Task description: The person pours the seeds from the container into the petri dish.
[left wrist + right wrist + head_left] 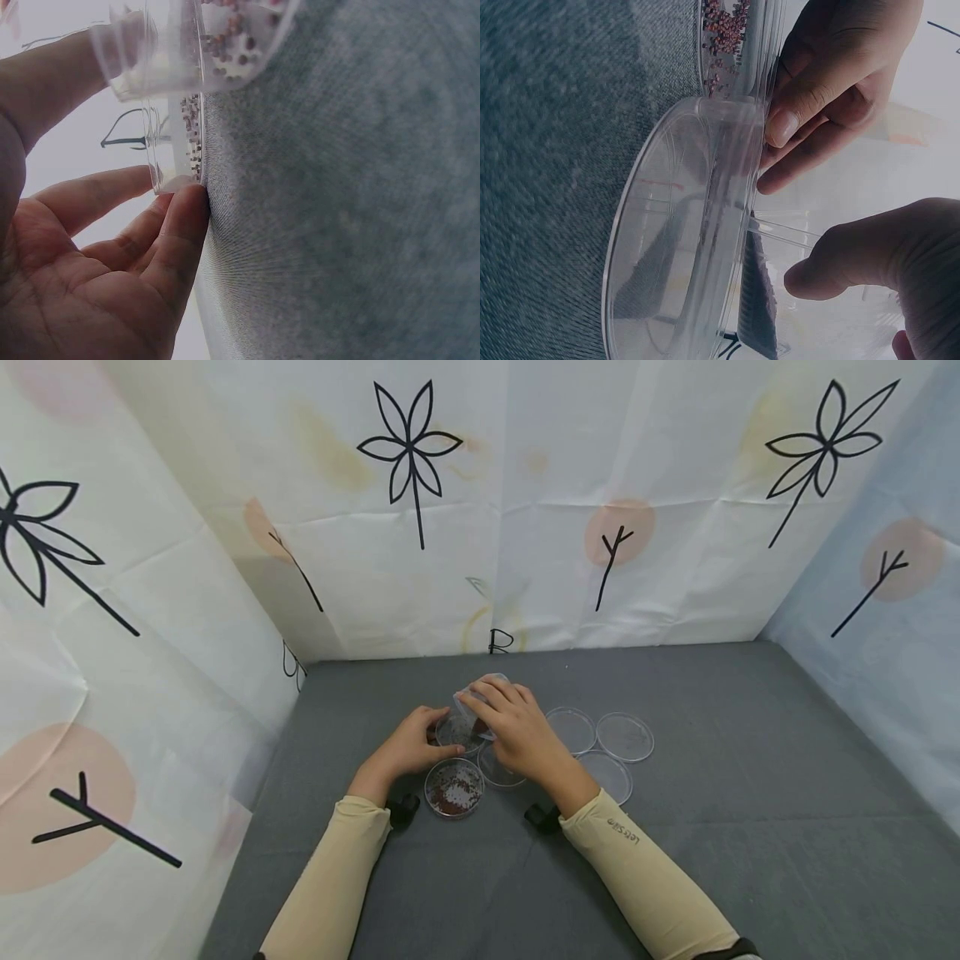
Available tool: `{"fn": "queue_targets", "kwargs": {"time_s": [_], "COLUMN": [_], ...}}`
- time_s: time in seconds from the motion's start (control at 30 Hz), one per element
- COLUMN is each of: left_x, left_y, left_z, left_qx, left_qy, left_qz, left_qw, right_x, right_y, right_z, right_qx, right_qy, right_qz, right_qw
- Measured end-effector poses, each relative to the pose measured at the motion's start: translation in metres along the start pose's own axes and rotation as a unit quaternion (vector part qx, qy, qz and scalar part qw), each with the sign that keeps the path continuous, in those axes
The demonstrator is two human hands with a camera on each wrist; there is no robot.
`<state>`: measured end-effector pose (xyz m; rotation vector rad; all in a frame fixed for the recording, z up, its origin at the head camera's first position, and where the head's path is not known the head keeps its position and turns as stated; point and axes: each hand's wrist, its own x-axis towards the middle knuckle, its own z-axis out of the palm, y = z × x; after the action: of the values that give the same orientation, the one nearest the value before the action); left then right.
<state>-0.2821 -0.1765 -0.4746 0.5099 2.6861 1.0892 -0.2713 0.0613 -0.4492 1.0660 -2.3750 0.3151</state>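
My left hand (405, 745) grips the side of a clear petri dish (459, 732), with thumb and fingers spread round its rim. Small brown grains (192, 135) lie in that dish. Over it, my right hand (519, 727) holds a clear plastic container (491, 680) tilted down, its dark contents (755, 296) gathered at the low side. In the right wrist view the thumb (821, 274) is at the container's edge. Nearer to me stands a second petri dish (454, 787), scattered with reddish-brown grains. A third dish (501, 770) is partly hidden beneath my right hand.
To the right, three more clear dishes sit close together: one at the back (572, 730), one farther right (625, 737) and one in front (609, 777). A grey cloth (750, 793) covers the table. Patterned white curtains (540, 560) stand behind and at both sides.
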Motion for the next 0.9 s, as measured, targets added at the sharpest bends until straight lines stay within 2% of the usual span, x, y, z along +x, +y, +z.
{"fn": "queue_targets", "kwargs": {"time_s": [0.33, 0.9], "left_x": [0.0001, -0.0009], "left_y": [0.0005, 0.0011], "left_z": [-0.0003, 0.0005], "left_qx": [0.007, 0.005], "left_qy": [0.002, -0.001], "left_qz": [0.004, -0.005], "left_qw": [1.0000, 1.0000], "right_x": [-0.0013, -0.0012], "right_y": [0.0000, 0.0013], "right_z": [0.0007, 0.0016], "right_qx": [-0.003, -0.002], "right_qy": [-0.010, -0.001], "right_qz": [0.002, 0.000], "right_qw": [1.000, 1.000]}}
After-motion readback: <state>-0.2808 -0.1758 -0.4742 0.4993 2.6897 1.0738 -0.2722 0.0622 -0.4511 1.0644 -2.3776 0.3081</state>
